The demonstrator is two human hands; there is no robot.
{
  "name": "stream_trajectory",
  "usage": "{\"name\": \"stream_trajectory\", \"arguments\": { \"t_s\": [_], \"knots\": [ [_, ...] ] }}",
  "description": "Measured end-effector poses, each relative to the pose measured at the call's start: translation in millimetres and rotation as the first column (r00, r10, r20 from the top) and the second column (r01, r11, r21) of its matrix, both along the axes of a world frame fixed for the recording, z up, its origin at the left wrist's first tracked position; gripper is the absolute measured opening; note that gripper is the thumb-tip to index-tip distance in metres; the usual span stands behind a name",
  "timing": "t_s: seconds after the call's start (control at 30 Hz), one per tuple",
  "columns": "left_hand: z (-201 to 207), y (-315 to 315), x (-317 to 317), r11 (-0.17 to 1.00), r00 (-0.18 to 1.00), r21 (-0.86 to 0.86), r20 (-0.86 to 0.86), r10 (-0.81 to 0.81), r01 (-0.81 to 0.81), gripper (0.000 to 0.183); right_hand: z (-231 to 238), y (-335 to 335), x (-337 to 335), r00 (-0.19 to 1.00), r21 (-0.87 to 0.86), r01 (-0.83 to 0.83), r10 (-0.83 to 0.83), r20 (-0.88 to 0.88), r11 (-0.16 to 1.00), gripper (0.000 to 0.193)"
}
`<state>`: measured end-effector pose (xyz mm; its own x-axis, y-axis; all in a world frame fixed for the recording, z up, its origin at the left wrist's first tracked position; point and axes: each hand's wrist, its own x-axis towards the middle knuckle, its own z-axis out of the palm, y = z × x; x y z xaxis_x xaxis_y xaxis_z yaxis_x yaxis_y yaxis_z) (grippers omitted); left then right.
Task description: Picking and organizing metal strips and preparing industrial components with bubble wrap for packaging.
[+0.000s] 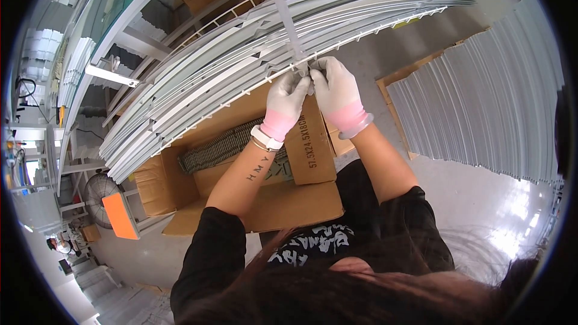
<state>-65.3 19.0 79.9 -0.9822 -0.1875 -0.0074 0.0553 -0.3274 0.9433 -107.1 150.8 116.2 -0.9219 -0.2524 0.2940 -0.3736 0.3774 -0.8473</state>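
My left hand (286,97) and my right hand (335,86) wear white gloves with pink cuffs. They meet at the front edge of a white wire rack (227,103), beside the lower end of a pale upright bar (282,9). Both hands are closed, fingertips pinched close together around something small and greyish that I cannot make out. Long, thin grey-white strips (198,84) lie stacked in the rack just beyond my hands. Below my left forearm an open cardboard box (310,144) holds rows of small greyish pieces (220,147).
To the right stands a large stack of grey panels (475,96) with cardboard along its edge. A fan (101,195) and an orange board (120,215) are at the lower left. Metal framing (135,9) rises at the upper left. A person (62,244) is far off at left.
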Motion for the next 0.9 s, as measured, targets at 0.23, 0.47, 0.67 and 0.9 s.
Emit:
{"name": "stream_trajectory", "arguments": {
  "t_s": [0.23, 0.47, 0.67, 0.9],
  "knots": [
    [-24.7, -7.8, -2.6, 0.769, 0.981, -0.616, -0.031, 0.192, -0.170, 0.032, 21.0, 27.9, -9.3, 0.792, -0.193, -0.221, 0.291, 0.536, 0.956, 0.018],
    [-22.0, -7.0, -4.1, 0.830, 0.992, -0.546, -0.032, 0.120, -0.119, 0.031, 14.6, 19.3, -2.9, 0.907, -0.201, -0.161, 0.225, 0.356, 0.966, 0.017],
    [-11.0, -6.0, 1.6, 0.806, 0.993, -0.581, -0.102, 0.062, -0.110, 0.029, -7.0, 11.8, -6.7, 0.845, -0.423, -0.106, 0.306, 0.438, 0.900, 0.015],
    [-4.6, -5.7, 2.9, 0.654, 0.980, -0.732, -0.179, 0.085, -0.190, 0.029, -3.1, 9.0, -2.3, 0.868, -0.515, -0.038, 0.284, 0.408, 0.856, 0.010]
  ]
}}
